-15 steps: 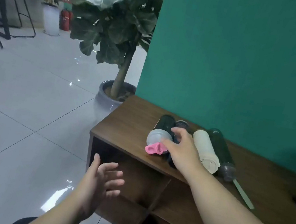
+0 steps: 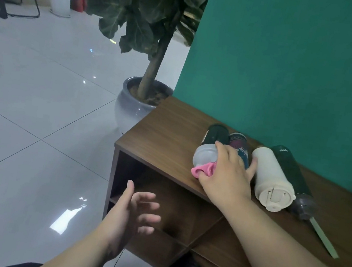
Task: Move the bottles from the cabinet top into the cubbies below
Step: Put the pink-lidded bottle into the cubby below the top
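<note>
Bottles [image 2: 274, 179] atop cabinet [image 2: 165, 136], cubbies [image 2: 160, 200] below

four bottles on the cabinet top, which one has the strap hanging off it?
The dark green bottle at the far right of the row, next to the cream bottle. A pale green strap trails from its grey cap toward the front edge; none shows on the others.

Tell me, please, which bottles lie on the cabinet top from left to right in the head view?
Pink-spouted bottle → patterned bottle, under the right hand → cream bottle → dark green bottle.
</note>
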The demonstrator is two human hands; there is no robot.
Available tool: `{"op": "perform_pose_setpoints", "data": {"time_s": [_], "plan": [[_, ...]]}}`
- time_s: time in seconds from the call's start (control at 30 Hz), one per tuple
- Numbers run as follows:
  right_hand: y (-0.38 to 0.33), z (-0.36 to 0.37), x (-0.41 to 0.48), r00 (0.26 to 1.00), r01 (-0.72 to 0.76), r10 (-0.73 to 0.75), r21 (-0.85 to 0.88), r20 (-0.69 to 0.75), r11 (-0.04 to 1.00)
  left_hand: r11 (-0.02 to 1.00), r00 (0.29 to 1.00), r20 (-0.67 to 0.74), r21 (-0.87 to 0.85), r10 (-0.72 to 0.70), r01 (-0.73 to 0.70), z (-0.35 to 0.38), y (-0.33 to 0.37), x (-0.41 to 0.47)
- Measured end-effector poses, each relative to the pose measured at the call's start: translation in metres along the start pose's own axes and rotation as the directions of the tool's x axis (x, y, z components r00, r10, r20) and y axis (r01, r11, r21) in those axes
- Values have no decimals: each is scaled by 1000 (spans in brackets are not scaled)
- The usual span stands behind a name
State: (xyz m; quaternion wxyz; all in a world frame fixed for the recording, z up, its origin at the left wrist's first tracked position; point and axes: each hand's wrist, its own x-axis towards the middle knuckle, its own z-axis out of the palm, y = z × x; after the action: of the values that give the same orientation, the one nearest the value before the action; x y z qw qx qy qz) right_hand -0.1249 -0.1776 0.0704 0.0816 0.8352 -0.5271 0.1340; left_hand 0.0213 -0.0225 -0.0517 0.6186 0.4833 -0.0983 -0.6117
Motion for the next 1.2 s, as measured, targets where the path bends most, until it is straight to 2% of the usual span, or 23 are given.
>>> {"op": "perform_pose_setpoints", "data": {"time_s": [0.13, 0.3, 0.43, 0.57, 0.63, 0.73, 0.83, 0.9, 1.0, 1.1, 1.17, 1.2], "plan": [[-12, -2, 0, 1000, 5, -5, -5, -13, 1000, 1000, 999, 26, -1, 21, -21, 0, 2, 5], [-38, -31, -24, 998, 50, -59, 269, 25, 962, 999, 1000, 8, -32, 20, -19, -2, 6, 3], [-63, -68, -54, 987, 89, -139, 455, 78, 886, 992, 995, -96, -122, 8, -20, -5, 10, 1], [-76, -96, -75, 964, 83, -216, 598, 155, 797, 949, 965, -260, -309, -28, -55, -11, 14, -7], [-79, -101, -80, 948, 64, -245, 634, 202, 771, 924, 945, -319, -378, -66, -63, -15, 13, -11], [-84, -92, -78, 900, 24, -287, 622, 327, 783, 905, 953, -289, -424, -95, -38, -16, 8, -13], [-90, -68, -72, 843, 2, -293, 542, 452, 841, 921, 946, -290, -389, -146, 23, -20, 3, -9], [-94, -44, -69, 839, -69, -250, 551, 483, 832, 939, 938, -298, -337, -175, 68, -25, -5, -3], [-105, -2, -75, 868, -262, -112, 639, 484, 723, 944, 917, -342, -317, -207, 94, -32, -20, 12], [-118, 37, -86, 848, -496, 79, 731, 524, 469, 929, 891, -386, -357, -238, 93, -39, -29, 33], [-127, 55, -90, 811, -578, 117, 754, 574, 311, 917, 886, -392, -390, -246, 82, -43, -35, 48], [-130, 64, -90, 805, -589, 120, 758, 581, 281, 914, 878, -406, -397, -252, 79, -46, -36, 54]]}}
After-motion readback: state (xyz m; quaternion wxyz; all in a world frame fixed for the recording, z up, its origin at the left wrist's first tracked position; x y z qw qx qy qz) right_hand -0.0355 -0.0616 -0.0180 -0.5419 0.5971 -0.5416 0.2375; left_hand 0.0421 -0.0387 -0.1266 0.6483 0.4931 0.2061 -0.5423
